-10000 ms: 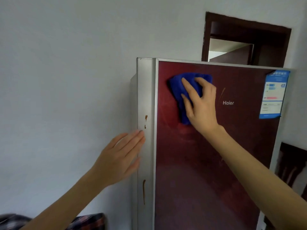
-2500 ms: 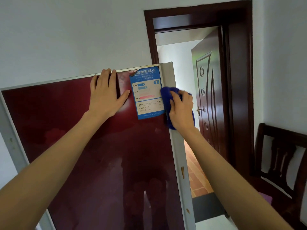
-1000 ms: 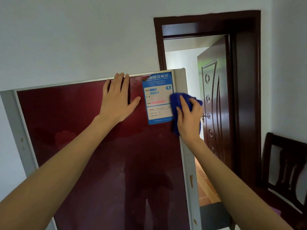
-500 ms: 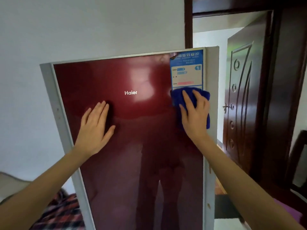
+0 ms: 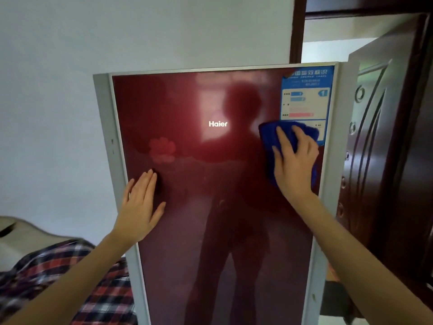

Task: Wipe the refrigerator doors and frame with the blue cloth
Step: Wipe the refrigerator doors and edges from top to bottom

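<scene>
The refrigerator door [image 5: 210, 219] is a glossy dark red panel bearing the white brand name "Haier" [image 5: 218, 123] at upper centre. A blue-and-white energy label [image 5: 304, 95] is fixed in the upper right corner of the panel. Its header carries Chinese characters too blurred to read, and a blue arrow on its right side shows the numeral "1". The blue cloth [image 5: 267, 137] lies flat on the panel at upper right and overlaps the lower edge of the label. The right hand [image 5: 295, 165] presses on the cloth with straight, slightly spread fingers and does not pinch it. The left hand [image 5: 143, 207] rests flat on the panel near its left edge, fingers straight and close together, thumb out, the heel of the hand over the border. A grey frame [image 5: 110, 137] borders the panel on the left, top and right. Left of the frame stands a white wall [image 5: 58, 113], with plaid fabric [image 5: 82, 289] low beside it. Just right of the frame a dark wooden door [image 5: 386, 160] stands open, with a strip of lit opening above the refrigerator corner.
</scene>
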